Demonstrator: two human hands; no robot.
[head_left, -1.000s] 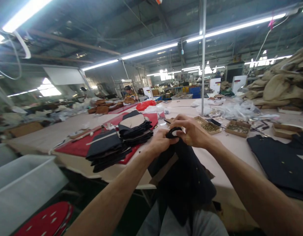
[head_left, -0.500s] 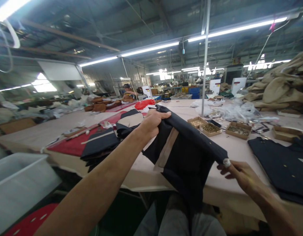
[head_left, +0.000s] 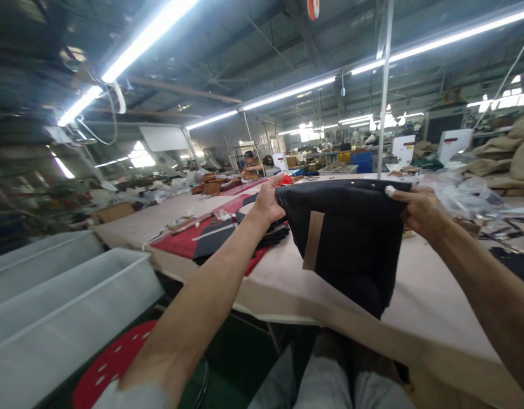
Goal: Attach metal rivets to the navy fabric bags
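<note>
I hold a dark navy fabric piece with a tan strip stretched out in the air above the table edge. My left hand is closed on its top left corner. My right hand pinches the top right corner, with a white wrap on one fingertip. Small metal studs show along the top edge of the cloth. The fabric hangs down toward my lap.
A long pale work table runs ahead, with stacked dark fabric pieces on a red mat to the left. White plastic bins and a red stool sit at lower left. A person works far back. Tan cloth piles lie at right.
Both hands went from bunched together on the cloth to spread apart, pulling the fabric flat and raising it level. My view has turned left.
</note>
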